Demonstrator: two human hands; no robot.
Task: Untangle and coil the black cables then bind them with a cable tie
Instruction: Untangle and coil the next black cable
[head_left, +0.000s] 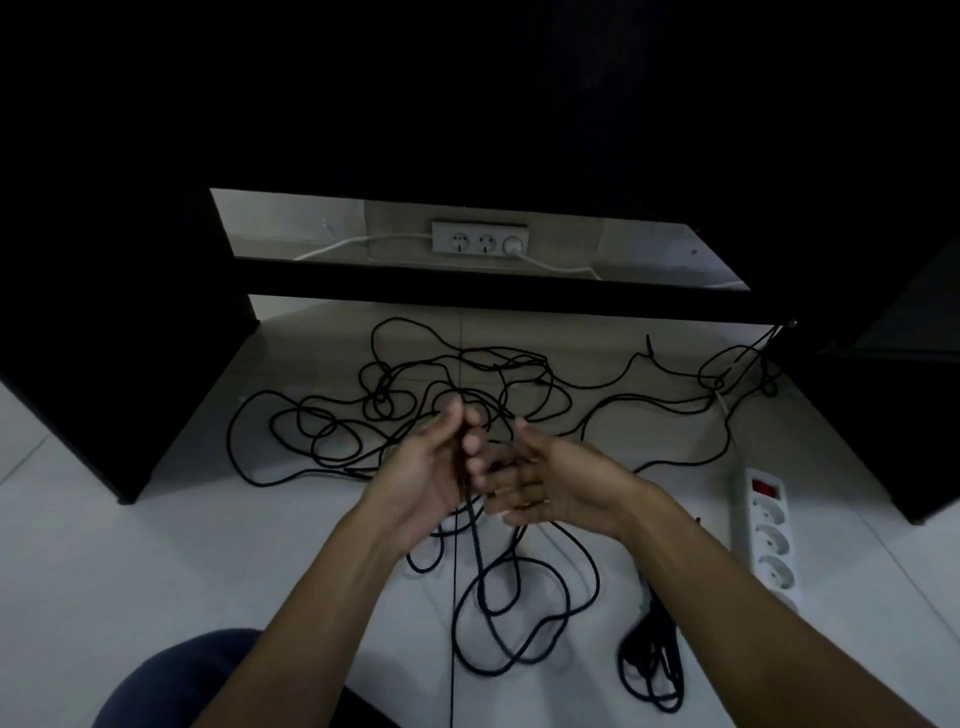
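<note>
Black cables (470, 512) between both hands

Tangled cables (415, 405) lie on floor (156, 545), power strip (769, 535) right.

Black cables (441, 395) sprawled in loose tangled loops across the pale tiled floor (156, 545), reaching under a dark desk (493, 304). Left hand (426, 467) and right hand (550, 478) raised close together above the tangle, a cable strand gripped in the left hand's curled fingers (457, 415) and hanging down to more loops below. Right hand's hold blurred, unclear. White power strip (769, 535) with red switch lying to the right. Wall sockets (480, 241) behind, white cord plugged in.
</note>
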